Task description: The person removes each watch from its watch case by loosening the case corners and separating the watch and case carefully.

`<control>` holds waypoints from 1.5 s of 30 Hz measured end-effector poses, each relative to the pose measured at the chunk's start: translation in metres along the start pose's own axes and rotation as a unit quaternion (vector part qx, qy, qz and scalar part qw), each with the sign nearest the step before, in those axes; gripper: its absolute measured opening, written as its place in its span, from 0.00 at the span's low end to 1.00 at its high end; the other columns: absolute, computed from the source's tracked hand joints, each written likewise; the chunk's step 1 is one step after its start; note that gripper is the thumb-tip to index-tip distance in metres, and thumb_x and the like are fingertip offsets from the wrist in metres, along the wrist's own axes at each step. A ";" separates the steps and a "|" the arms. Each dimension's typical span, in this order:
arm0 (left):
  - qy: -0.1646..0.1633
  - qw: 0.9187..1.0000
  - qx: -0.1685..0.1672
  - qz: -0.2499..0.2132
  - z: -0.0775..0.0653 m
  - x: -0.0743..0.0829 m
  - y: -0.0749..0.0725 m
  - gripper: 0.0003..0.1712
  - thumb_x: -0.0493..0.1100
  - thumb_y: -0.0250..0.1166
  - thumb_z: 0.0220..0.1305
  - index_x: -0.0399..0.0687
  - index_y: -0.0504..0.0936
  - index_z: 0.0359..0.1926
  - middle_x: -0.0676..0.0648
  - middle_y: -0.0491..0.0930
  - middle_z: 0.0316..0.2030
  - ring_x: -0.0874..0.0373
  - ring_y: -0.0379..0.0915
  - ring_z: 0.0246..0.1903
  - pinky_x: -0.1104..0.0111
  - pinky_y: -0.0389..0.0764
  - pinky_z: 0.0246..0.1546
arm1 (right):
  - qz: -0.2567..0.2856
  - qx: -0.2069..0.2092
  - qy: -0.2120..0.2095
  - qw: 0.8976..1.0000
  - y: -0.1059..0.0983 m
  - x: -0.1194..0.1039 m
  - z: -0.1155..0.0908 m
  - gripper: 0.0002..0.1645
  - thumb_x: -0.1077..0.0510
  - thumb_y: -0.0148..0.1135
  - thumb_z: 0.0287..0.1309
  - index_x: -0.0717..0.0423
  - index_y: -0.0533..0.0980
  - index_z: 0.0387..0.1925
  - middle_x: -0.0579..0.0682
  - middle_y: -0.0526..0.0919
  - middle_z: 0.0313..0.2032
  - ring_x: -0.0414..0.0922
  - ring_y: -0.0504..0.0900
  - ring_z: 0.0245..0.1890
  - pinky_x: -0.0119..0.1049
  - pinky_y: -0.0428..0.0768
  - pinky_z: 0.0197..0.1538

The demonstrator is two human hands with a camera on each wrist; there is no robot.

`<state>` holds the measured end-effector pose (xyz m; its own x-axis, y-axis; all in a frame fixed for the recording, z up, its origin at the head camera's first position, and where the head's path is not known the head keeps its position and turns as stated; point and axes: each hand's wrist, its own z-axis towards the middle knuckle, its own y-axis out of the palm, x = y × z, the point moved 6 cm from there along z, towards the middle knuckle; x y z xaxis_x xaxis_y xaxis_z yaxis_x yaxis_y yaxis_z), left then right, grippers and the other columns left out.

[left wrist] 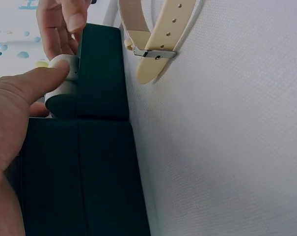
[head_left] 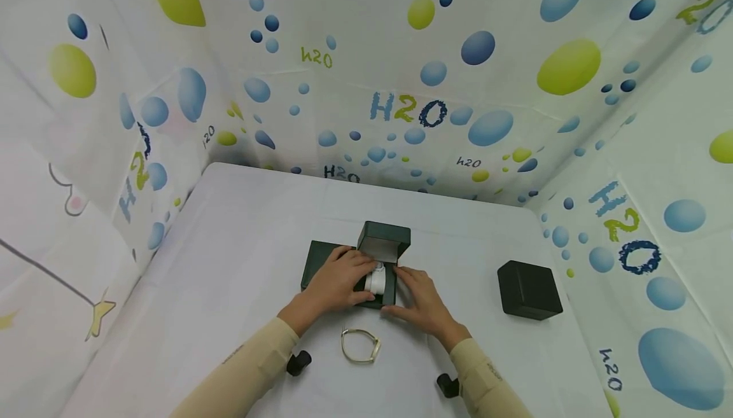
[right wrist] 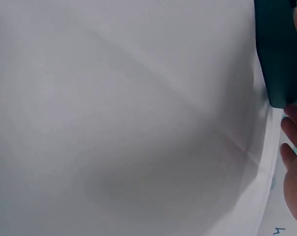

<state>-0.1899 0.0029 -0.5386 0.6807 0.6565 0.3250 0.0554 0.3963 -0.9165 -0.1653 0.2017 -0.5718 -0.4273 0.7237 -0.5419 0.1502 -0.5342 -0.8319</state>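
A dark green watch box [head_left: 385, 240] stands with its lid raised in the middle of the table. Inside its base lies a white watch [head_left: 375, 279] wrapped round a dark green cushion. My left hand [head_left: 338, 278] grips the watch and cushion from the left, the thumb lying on the white strap in the left wrist view. From the right, my right hand [head_left: 424, 300] holds the box base [left wrist: 101, 73], thumb at its front corner and fingers toward the back. Part of the watch is hidden under my left fingers.
A closed dark green box [head_left: 321, 259] sits against the open one, under my left hand. In front lies a beige-strapped watch [head_left: 375, 349], buckled into a loop. A black box [head_left: 529, 289] stands at the right. Patterned curtains [head_left: 401, 55] surround the white table [head_left: 258, 214].
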 end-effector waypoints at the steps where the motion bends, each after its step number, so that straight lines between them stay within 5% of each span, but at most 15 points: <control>1: 0.001 1.000 -0.002 0.002 0.000 0.000 0.000 0.39 0.62 0.75 0.61 0.51 0.80 0.68 0.50 0.81 0.64 0.50 0.73 0.67 0.49 0.63 0.75 | -0.009 0.015 -0.016 1.000 -0.001 -0.002 0.000 0.52 0.39 0.78 0.56 0.59 0.69 0.74 0.58 0.75 0.68 0.58 0.73 0.67 0.62 0.73 0.67; 9: 0.002 0.999 -0.011 0.038 0.003 0.002 0.002 0.38 0.62 0.75 0.61 0.52 0.80 0.68 0.51 0.81 0.65 0.52 0.72 0.68 0.50 0.64 0.74 | -0.069 0.109 -0.100 0.987 -0.006 -0.012 0.001 0.31 0.52 0.79 0.56 0.59 0.82 0.58 0.57 0.82 0.56 0.54 0.78 0.57 0.52 0.78 0.57; 19: -0.002 0.998 -0.010 0.065 0.005 0.005 0.006 0.38 0.59 0.77 0.61 0.52 0.79 0.68 0.51 0.81 0.64 0.53 0.72 0.67 0.51 0.65 0.74 | -0.105 0.097 -0.123 0.982 -0.002 -0.022 0.007 0.24 0.52 0.75 0.61 0.58 0.84 0.55 0.54 0.84 0.57 0.54 0.80 0.58 0.54 0.77 0.63; 45: -0.042 0.990 -0.038 0.130 0.015 0.017 0.011 0.42 0.62 0.79 0.56 0.50 0.78 0.67 0.48 0.79 0.61 0.49 0.71 0.62 0.51 0.65 0.71 | -0.073 0.110 -0.126 0.983 -0.003 -0.024 0.006 0.23 0.53 0.78 0.59 0.57 0.84 0.54 0.53 0.85 0.56 0.53 0.81 0.58 0.49 0.81 0.61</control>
<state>-0.1884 0.0276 -0.5398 0.6165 0.7821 0.0909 -0.0567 0.1593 -0.9856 -0.1606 0.1836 -0.5556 -0.6415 0.6828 -0.3496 -0.1131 -0.5349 -0.8373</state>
